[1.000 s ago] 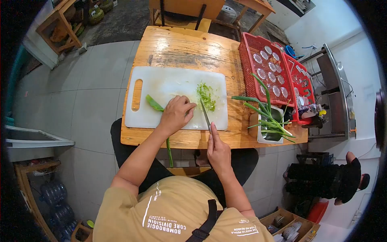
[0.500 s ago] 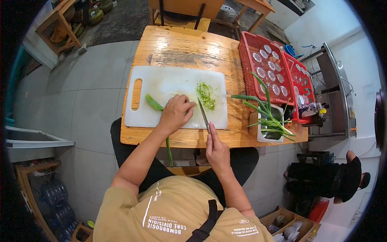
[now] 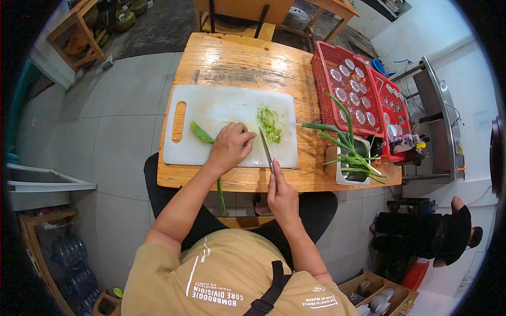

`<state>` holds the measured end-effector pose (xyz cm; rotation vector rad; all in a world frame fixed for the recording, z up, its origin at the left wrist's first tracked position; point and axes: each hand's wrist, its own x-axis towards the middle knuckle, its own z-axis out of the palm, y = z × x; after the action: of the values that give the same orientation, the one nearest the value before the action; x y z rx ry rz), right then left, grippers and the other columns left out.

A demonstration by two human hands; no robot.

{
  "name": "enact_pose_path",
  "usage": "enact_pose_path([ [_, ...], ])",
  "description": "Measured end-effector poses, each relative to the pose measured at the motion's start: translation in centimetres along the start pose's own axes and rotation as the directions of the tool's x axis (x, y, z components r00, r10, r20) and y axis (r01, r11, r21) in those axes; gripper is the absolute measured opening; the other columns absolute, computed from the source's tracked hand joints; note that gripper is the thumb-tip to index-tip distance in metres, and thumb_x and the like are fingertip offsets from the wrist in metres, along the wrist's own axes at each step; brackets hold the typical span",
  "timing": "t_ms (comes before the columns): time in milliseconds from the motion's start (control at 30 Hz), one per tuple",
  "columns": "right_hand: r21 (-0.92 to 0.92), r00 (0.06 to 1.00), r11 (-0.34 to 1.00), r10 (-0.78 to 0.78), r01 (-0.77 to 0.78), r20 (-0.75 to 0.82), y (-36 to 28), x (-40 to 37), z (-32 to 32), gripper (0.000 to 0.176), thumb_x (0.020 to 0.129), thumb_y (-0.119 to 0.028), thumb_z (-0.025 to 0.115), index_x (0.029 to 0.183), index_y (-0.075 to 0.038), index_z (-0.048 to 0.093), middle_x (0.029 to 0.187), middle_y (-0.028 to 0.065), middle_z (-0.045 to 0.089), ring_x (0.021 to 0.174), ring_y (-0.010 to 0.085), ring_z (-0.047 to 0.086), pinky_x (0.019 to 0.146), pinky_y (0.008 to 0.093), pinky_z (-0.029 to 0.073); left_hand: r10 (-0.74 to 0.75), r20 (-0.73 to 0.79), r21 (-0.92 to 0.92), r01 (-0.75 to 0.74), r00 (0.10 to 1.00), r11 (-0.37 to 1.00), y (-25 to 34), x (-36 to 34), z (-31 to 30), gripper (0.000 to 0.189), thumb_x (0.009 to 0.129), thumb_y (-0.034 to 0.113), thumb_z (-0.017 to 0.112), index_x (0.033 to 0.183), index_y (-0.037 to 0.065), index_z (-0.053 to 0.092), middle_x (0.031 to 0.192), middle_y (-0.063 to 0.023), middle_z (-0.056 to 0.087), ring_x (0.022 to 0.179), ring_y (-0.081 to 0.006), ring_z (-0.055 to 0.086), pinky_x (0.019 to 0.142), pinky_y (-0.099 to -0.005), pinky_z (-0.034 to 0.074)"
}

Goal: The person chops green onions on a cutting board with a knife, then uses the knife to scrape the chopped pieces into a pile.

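On the white cutting board [image 3: 211,100], my left hand [image 3: 230,148] presses down with curled fingers on a green onion [image 3: 201,132]. One leaf of it sticks out to the left, and another green length hangs below the table edge under my wrist. My right hand [image 3: 282,196] is closed round the handle of a knife [image 3: 265,149], whose blade points away from me, just right of my left fingertips. Finely chopped green pieces [image 3: 270,125] lie in a small heap right of the blade.
Right of the board, more green onions [image 3: 350,152] lie across a metal container [image 3: 354,176]. Red baskets [image 3: 319,79] with clear cups stand behind it on the wooden table [image 3: 237,58]. A person in dark clothes [image 3: 448,231] is at the far right.
The knife and my right hand have shifted very slightly. My left hand stays in nearly the same place on the green onion.
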<state>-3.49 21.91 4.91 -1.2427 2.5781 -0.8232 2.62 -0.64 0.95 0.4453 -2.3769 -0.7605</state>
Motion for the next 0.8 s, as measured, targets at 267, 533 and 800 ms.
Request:
enact_pose_path([
  [267,0.082,0.997,0.996,0.049,-0.045,-0.053,0.10,-0.11,0.01,0.052,0.112,-0.019,0.058,0.164,-0.023,0.051,0.070,0.0240,0.064,0.062,0.0425,0.066,0.062,0.0520,0.052,0.011,-0.012,-0.001,-0.011,1.000,1.000,0.01,0.13,0.14,0.013,0.092,0.012,0.075,0.103,0.008,0.080,0.098,-0.0075,0.064,0.099,-0.0285,0.064,0.090,-0.0429,0.054],
  [533,-0.035,0.998,0.998,0.062,-0.061,0.017,0.35,0.35,0.15,0.051,0.113,-0.018,0.056,0.164,-0.022,0.051,0.072,0.0240,0.065,0.064,0.0422,0.067,0.063,0.0515,0.052,0.013,-0.010,-0.004,-0.013,1.000,1.000,-0.12,0.01,0.17,0.012,0.094,0.012,0.075,0.104,0.008,0.080,0.099,-0.0064,0.064,0.099,-0.0279,0.064,0.091,-0.0422,0.053],
  [800,-0.005,0.998,0.998,0.062,-0.062,-0.003,0.56,0.07,-0.53,0.051,0.112,-0.018,0.059,0.163,-0.022,0.052,0.071,0.0232,0.065,0.062,0.0414,0.065,0.063,0.0500,0.052,0.013,0.005,-0.006,-0.013,1.000,1.000,-0.11,0.17,0.34,0.013,0.093,0.012,0.075,0.104,0.007,0.080,0.099,-0.0069,0.064,0.100,-0.0281,0.064,0.092,-0.0430,0.053],
])
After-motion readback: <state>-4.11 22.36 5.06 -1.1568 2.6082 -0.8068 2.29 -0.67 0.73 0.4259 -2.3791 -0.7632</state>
